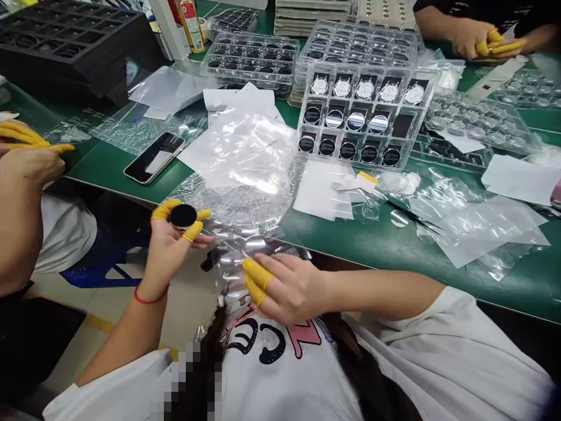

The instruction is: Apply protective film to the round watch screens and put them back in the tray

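My left hand [169, 248], with yellow finger cots and a red string at the wrist, holds a round black disc [183, 216] by its edge. My right hand [284, 286], also wearing yellow cots, pinches a crinkled clear plastic sheet [234, 251]. That sheet runs up into a larger clear plastic bag [248, 175] lying on the green table mat [512, 280]. Beyond the bag stands a clear tray [363, 114] holding round black and silver discs in rows.
Stacked clear trays [249, 61] and a black tray stack [65, 47] stand at the back. A phone [154, 158], white papers [322, 190] and black tweezers [412, 214] lie on the mat. A co-worker's gloved hands [486, 44] show at top right, another person's [30, 158] at left.
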### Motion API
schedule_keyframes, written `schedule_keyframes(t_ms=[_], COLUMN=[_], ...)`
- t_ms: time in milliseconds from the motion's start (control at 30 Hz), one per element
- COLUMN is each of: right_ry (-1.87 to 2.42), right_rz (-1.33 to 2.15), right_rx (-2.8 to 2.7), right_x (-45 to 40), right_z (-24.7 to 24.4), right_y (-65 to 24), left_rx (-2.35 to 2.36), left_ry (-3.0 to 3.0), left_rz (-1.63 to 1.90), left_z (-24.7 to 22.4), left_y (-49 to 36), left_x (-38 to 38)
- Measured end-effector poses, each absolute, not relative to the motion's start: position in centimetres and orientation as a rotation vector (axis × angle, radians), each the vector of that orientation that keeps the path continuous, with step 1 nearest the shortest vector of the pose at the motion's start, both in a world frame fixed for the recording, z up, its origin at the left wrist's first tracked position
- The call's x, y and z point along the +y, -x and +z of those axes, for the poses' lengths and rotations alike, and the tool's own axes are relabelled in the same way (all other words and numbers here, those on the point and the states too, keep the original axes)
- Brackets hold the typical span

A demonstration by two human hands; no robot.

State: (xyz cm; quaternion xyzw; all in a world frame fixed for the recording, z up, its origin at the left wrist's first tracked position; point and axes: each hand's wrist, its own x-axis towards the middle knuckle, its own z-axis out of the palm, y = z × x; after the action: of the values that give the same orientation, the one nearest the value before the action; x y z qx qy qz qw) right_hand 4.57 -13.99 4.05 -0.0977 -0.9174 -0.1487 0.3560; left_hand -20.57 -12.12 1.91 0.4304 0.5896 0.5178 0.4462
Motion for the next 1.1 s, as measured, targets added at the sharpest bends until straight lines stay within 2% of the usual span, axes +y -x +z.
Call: schedule_keyframes(t_ms=[100,233,367,467,567,667,867,1033,1100], right_ry=[0.13,0.08,0.588,1.051,1.164,1.152,1.129,1.189,1.274], right_rz=[-0.234,0.05,0.19,0.514,0.983,1.262,1.362,1.302,1.161], right_rx=[-2.441,-2.528,-2.15,-1.822,-1.617,-1.471,-1.326,-1.325,-1.352], right_x=[-15.7,-15.4,-11.9,-8.9,-7.4,-7.0,-7.1,-6.5,-6.1], right_z=[3.5,4.3,6.0,6.9,7.3,7.4,7.5,7.0,6.6], right_y=[-5.8,-7.9,-12.0,-15.4,-17.9,-19.6,-22.3,-24.0,-24.4], left_rx=[1.375,1.368,1.223,1.074,0.935,0.833,0.665,0.615,0.598], left_ry=[-0.912,-1.0,-1.291,-1.462,-1.562,-1.602,-1.652,-1.698,-1.726], left_rz=[1.304,1.351,1.444,1.475,1.444,1.398,1.331,1.26,1.266], left_z=[0.5,1.6,4.2,5.7,6.6,7.0,7.0,6.5,6.1], left_y=[18.8,16.2,14.0,11.9,9.1,6.1,2.0,0.4,0.0], left_x=[-12.9,-13.5,-13.3,-12.1,-10.1,-7.9,-4.4,-2.7,-1.5])
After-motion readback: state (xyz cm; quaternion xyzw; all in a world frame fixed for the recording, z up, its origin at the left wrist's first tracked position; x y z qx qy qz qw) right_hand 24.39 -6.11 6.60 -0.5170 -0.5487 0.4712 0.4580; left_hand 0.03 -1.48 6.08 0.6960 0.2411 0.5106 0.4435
